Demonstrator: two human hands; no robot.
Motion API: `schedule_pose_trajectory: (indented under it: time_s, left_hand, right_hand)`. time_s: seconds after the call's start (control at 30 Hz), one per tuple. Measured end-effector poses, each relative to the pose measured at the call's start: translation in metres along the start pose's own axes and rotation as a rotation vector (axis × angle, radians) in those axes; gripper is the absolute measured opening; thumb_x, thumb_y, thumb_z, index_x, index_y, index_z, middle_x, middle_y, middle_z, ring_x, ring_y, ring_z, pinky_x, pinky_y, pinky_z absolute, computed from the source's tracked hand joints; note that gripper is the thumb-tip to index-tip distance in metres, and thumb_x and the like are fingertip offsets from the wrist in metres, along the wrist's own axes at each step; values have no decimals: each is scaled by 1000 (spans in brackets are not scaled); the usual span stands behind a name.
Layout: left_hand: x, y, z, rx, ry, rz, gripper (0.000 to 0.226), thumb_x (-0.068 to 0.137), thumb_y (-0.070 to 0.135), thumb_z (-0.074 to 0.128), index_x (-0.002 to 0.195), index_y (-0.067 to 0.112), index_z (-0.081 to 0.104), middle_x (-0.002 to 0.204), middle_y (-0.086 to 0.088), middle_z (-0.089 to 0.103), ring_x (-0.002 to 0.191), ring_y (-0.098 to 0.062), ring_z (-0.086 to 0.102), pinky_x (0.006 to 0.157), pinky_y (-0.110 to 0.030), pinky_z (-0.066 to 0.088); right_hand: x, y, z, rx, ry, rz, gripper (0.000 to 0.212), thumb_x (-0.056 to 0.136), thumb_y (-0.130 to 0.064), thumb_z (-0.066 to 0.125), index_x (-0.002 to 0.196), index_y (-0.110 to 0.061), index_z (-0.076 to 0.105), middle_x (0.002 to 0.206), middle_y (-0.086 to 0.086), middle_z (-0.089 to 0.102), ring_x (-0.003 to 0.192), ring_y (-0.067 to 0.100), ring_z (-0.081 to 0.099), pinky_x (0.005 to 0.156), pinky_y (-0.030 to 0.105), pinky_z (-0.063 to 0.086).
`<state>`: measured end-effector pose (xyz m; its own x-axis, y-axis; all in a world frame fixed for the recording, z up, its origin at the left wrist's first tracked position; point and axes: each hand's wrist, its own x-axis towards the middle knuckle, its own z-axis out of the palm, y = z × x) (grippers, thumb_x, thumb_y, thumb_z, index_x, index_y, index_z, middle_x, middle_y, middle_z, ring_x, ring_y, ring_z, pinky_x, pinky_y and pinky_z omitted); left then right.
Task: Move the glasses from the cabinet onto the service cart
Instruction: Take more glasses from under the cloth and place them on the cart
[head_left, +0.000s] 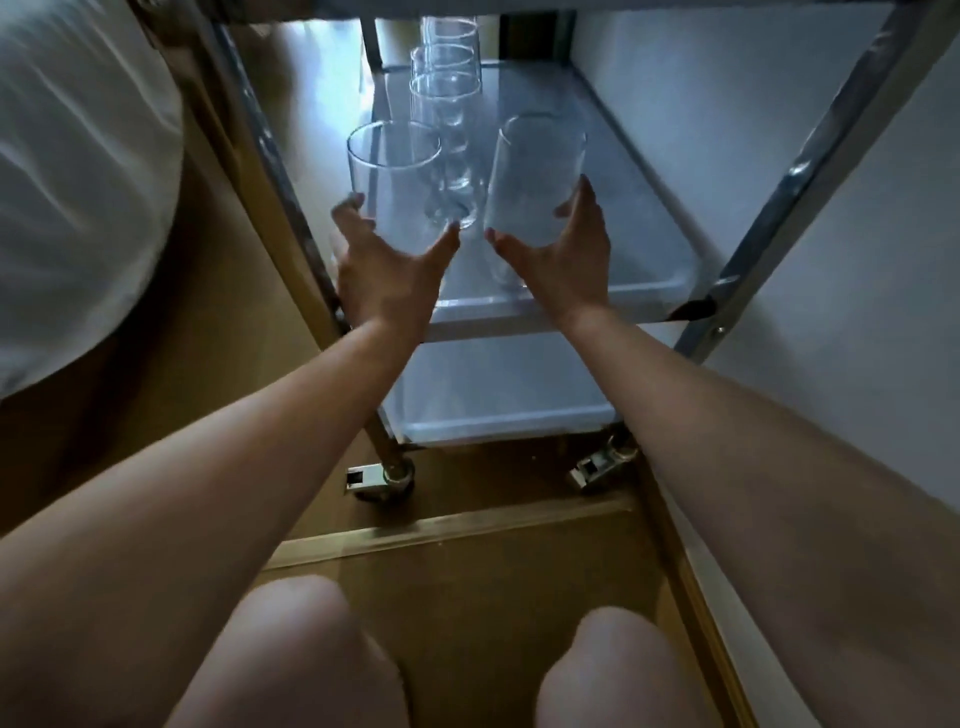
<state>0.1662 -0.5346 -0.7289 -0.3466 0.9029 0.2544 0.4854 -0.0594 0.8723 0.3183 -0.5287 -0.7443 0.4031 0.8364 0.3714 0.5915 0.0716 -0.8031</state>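
Observation:
My left hand (382, 270) grips a clear tumbler (395, 182) from behind, thumb and fingers around its lower part. My right hand (563, 260) grips a second clear tumbler (532, 187), which tilts slightly right. Both glasses are over the near end of the service cart's middle shelf (639, 244). Whether their bases touch the shelf is hidden by my hands. A row of several more clear glasses (447, 98) stands further back along the shelf's left side.
The cart has metal corner posts (810, 171) and a lower shelf (493, 400), with castor wheels (382, 478) on a brown floor. A white cloth (72, 182) hangs at the left, a white wall (857, 270) stands at the right. My knees are at the bottom.

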Motion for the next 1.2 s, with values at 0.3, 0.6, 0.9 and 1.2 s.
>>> schedule_pose_trajectory:
  time_s: [0.3, 0.6, 0.9, 1.2]
  left_hand:
    - [35, -11, 13, -172, 59, -113, 92, 71, 45, 79, 141, 12, 29, 144, -7, 41, 135, -20, 38, 104, -20, 31]
    - [31, -25, 14, -296, -10, -80, 91, 81, 39, 71, 148, 12, 16, 154, -7, 28, 143, -21, 26, 117, -32, 23]
    - [26, -23, 5, -160, -46, -94, 89, 82, 30, 73, 149, 9, 18, 152, -10, 26, 139, -22, 29, 111, -22, 19]
    - [25, -27, 8, -173, -44, -93, 103, 77, 20, 76, 151, 10, 5, 151, -10, 30, 141, -23, 28, 116, -33, 26]
  right_hand:
    - [-1, -13, 41, 119, -71, 24, 99, 67, -49, 81, 141, -7, 29, 143, 11, 46, 128, 23, 50, 103, 32, 42]
    - [-7, -8, 56, 45, -146, -9, 106, 67, -59, 75, 146, -15, 21, 144, 7, 43, 129, 23, 47, 101, 42, 44]
    - [-2, -7, 55, -73, -208, -39, 113, 71, -49, 76, 152, -18, 3, 156, 5, 25, 138, 27, 34, 106, 47, 40]
    - [-5, -8, 54, -145, -228, -15, 116, 73, -46, 76, 152, -20, -4, 143, 16, 30, 131, 31, 38, 104, 47, 38]
